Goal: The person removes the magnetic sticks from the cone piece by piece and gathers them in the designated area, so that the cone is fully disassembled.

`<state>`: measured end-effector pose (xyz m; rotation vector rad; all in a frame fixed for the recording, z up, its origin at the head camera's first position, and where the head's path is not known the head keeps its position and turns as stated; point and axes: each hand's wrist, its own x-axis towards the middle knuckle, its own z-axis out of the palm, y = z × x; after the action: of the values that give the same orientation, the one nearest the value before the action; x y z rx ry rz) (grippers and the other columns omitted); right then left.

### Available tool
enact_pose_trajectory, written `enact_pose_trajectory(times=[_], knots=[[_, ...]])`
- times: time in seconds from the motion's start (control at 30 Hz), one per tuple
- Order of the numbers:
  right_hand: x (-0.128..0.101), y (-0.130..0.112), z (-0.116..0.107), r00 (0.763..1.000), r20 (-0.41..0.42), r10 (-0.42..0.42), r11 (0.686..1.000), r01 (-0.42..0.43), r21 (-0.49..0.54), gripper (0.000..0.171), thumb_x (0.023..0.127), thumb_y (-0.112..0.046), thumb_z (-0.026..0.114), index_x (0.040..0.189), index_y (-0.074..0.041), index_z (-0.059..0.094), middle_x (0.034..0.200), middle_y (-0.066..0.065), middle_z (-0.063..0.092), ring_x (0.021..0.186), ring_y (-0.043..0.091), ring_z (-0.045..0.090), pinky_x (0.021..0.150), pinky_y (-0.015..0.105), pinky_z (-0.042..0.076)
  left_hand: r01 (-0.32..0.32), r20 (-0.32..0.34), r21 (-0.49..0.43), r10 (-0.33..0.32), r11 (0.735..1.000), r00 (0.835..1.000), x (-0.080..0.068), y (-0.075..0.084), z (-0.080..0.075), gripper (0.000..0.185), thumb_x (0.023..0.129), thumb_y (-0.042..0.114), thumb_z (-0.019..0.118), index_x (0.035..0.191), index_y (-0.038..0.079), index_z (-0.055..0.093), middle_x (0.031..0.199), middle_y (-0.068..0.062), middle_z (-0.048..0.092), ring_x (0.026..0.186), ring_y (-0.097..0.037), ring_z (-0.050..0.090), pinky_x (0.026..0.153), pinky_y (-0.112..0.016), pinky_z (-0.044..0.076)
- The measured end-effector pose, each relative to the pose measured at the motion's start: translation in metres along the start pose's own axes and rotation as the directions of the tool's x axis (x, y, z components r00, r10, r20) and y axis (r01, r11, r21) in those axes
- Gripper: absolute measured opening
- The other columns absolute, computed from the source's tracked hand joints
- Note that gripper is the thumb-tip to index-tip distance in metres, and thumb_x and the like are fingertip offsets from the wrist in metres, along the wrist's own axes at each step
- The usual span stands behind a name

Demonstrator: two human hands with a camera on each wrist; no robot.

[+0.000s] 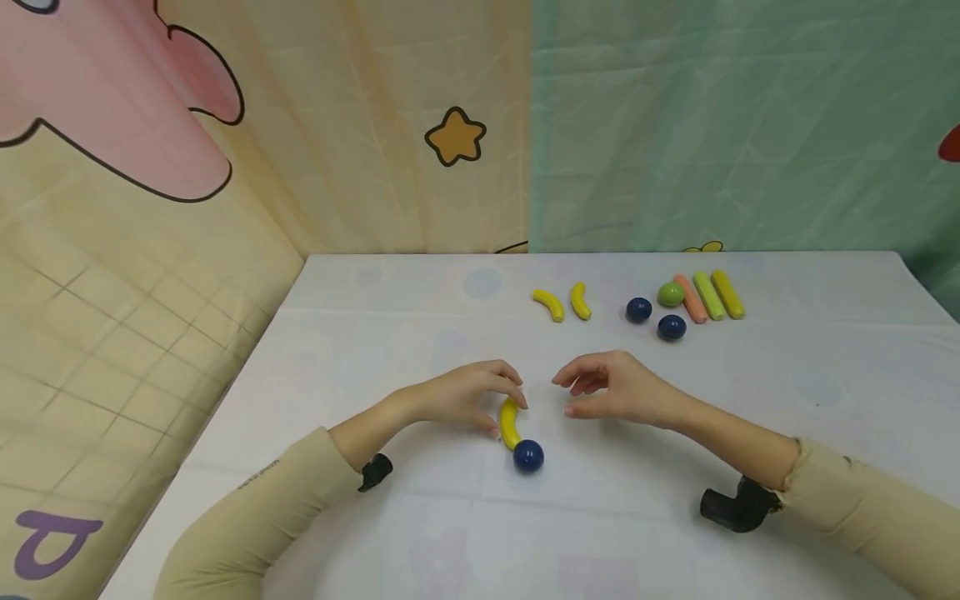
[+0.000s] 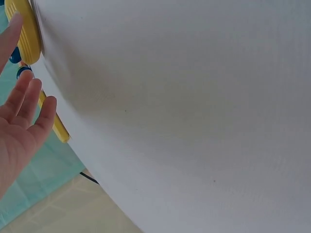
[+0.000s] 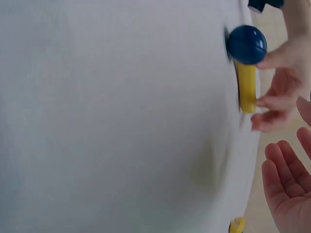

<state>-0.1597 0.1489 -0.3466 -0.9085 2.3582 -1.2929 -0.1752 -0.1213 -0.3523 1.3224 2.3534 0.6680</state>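
A small yellow toy banana (image 1: 509,425) lies on the white table, its near end against a dark blue ball (image 1: 528,456). My left hand (image 1: 468,396) is over its far end, thumb on the left side and index fingertip overlapping the tip. In the left wrist view a finger overlaps the yellow banana (image 2: 30,41), and the other fingers stay loosely spread. To the right of the banana, my right hand (image 1: 618,392) hovers with relaxed, slightly bent fingers and nothing in them. The right wrist view shows the blue ball (image 3: 247,44) beside the banana (image 3: 247,90).
Farther back lie two more toy bananas (image 1: 564,302), two dark blue balls (image 1: 671,327) and a green ball (image 1: 671,294). Beside them are an orange stick (image 1: 690,298), a light green stick (image 1: 708,296) and a yellow stick (image 1: 728,294). A printed curtain (image 1: 375,125) hangs behind the table.
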Motion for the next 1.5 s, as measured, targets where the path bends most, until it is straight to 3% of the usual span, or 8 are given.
enact_pose_trajectory(times=[0.27,0.6,0.83,1.2,1.5], knots=[[-0.002,-0.003,0.035,0.995,0.086,-0.048,0.994,0.039,0.099,0.032,0.078,-0.017,0.076,0.104,-0.002,0.066,0.099,0.009,0.065,0.086,0.021,0.061,0.079,0.028,0.051,-0.007,0.010,0.000,0.007,1.000,1.000,0.002,-0.003,0.005,0.036,0.076,0.014,0.078,0.110,0.011,0.066,0.121,-0.005,0.053,0.114,-0.018,0.048,0.101,-0.031,0.036],[0.000,-0.002,0.056,0.988,0.144,-0.062,0.990,0.043,0.132,0.032,0.075,-0.016,0.079,0.102,-0.006,0.067,0.098,-0.001,0.066,0.083,0.010,0.061,0.077,0.025,0.052,-0.046,0.016,-0.014,0.046,0.999,0.999,0.003,-0.003,0.007,0.025,0.077,0.012,0.077,0.101,0.012,0.068,0.119,-0.008,0.055,0.113,-0.021,0.050,0.099,-0.032,0.038],[0.002,-0.002,0.060,0.986,0.142,-0.093,0.991,0.078,0.109,0.034,0.074,-0.016,0.079,0.103,-0.004,0.067,0.099,-0.001,0.066,0.083,0.008,0.060,0.076,0.025,0.052,-0.031,0.012,-0.005,0.031,1.000,0.999,0.003,-0.003,0.008,0.024,0.077,0.013,0.077,0.100,0.012,0.069,0.118,-0.007,0.055,0.112,-0.020,0.050,0.098,-0.031,0.039],[-0.001,0.001,0.055,0.988,0.141,-0.065,0.994,0.053,0.091,0.032,0.075,-0.013,0.078,0.104,-0.007,0.067,0.102,-0.002,0.065,0.086,0.009,0.059,0.079,0.026,0.051,-0.015,0.005,-0.002,0.015,1.000,1.000,0.005,-0.001,0.008,0.023,0.078,0.015,0.076,0.100,0.013,0.068,0.116,-0.005,0.056,0.110,-0.018,0.051,0.097,-0.030,0.039],[-0.006,0.005,0.040,0.991,0.113,-0.069,0.990,0.054,0.131,0.032,0.077,-0.016,0.076,0.106,-0.008,0.066,0.103,0.001,0.065,0.088,0.015,0.059,0.080,0.030,0.051,-0.008,-0.003,-0.104,0.008,0.995,1.000,0.003,-0.004,0.008,0.021,0.080,0.015,0.075,0.099,0.014,0.066,0.105,0.004,0.057,0.102,-0.009,0.051,0.095,-0.027,0.039]])
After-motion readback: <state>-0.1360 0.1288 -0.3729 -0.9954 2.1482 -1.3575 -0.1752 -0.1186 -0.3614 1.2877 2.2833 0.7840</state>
